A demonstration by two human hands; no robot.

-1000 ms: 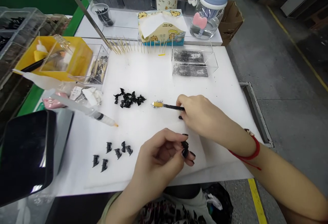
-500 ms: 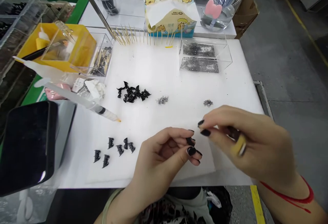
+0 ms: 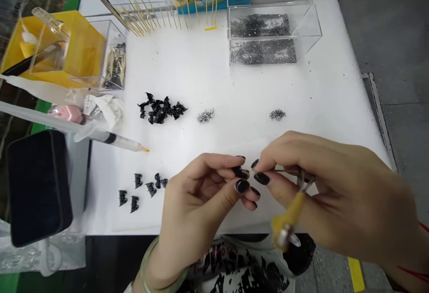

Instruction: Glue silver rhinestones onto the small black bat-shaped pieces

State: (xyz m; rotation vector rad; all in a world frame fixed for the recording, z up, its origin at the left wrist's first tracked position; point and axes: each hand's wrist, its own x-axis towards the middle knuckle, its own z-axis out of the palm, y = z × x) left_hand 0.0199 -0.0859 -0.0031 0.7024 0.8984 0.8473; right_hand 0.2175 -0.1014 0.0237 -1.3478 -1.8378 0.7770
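The small black piece (image 3: 238, 172) is up over the white table (image 3: 241, 91), near the front edge, pinched between the thumb and fingers of the left hand (image 3: 201, 194). The fingertips of the right hand (image 3: 335, 194) are just beside it; whether they touch it, I cannot tell. Past the hands, two silver piles, one left (image 3: 205, 115) and one right (image 3: 277, 114), lie well apart with open white surface between them. More room runs back to the transparent box (image 3: 275, 36). On the left, space is tighter: the syringe (image 3: 100, 134) reaches in between the black heap (image 3: 162, 108) and the loose black pieces (image 3: 134, 203), and the phone (image 3: 38, 185) lies beyond. The table's right edge slants down toward the right forearm.

The left hand is half curled, gripping the piece, its lower fingers loosely bent. The right hand is nearly closed, thumb and forefinger pinching a thin rod (image 3: 283, 170). A yellow tool end (image 3: 290, 214) juts below it; whether both are one tool, I cannot tell.
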